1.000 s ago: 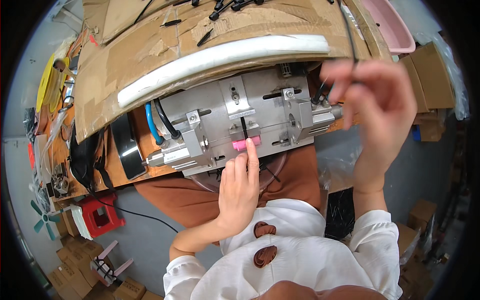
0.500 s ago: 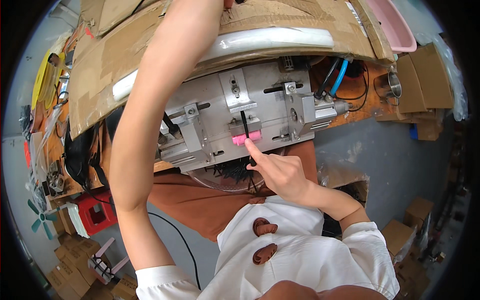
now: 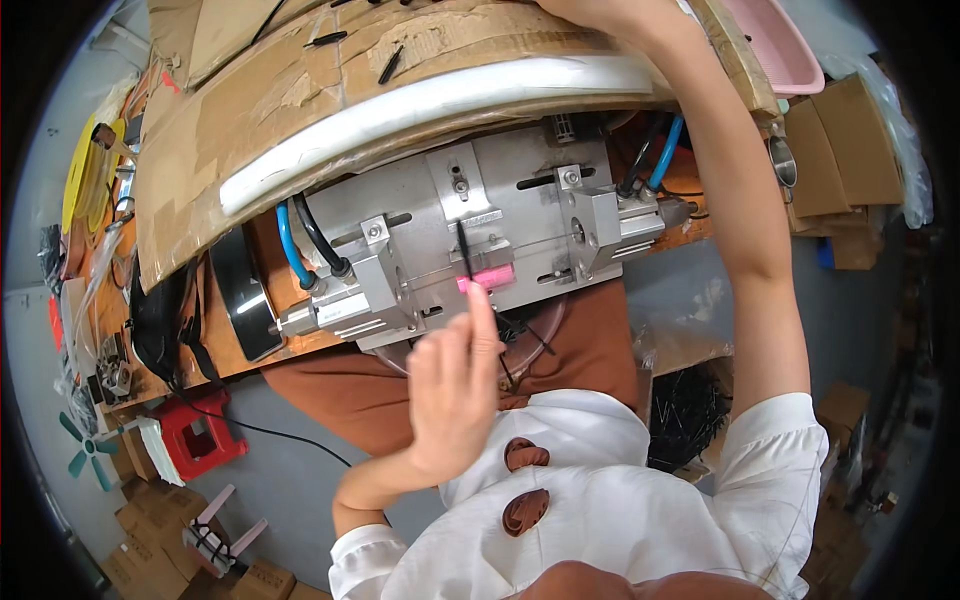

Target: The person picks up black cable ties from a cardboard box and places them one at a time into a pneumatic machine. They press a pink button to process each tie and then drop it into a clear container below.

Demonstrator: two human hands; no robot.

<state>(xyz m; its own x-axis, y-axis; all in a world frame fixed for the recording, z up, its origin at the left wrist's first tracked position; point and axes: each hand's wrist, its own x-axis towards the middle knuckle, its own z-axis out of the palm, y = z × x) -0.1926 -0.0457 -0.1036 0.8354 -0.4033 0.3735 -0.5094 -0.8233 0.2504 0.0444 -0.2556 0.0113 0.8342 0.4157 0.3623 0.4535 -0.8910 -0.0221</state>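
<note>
A thin black stick [image 3: 464, 245] lies across a small pink block [image 3: 490, 278] at the front middle of a metal fixture [image 3: 520, 220]. My left hand [image 3: 450, 375], slightly blurred, is at the near side of the pink block, one digit stretched to the stick's near end and the other fingers curled. It appears to grip that end. Reaching far over the cardboard [image 3: 270, 100], my right hand [image 3: 600, 12] is partly cut off by the top edge, its fingers mostly out of sight. Several short black pieces [image 3: 391, 65] lie on the cardboard.
Metal clamp blocks [image 3: 375, 280] with air hoses [image 3: 292, 245] flank the fixture. A white padded roll [image 3: 430, 115] edges the cardboard. A dark phone [image 3: 245, 290] lies at left. A box of black sticks [image 3: 690, 415] stands at lower right, a red stool [image 3: 195, 430] at lower left.
My hands have swapped places: the right left the pink block and reached up over the cardboard, while the left came down from there to the stick at the block.
</note>
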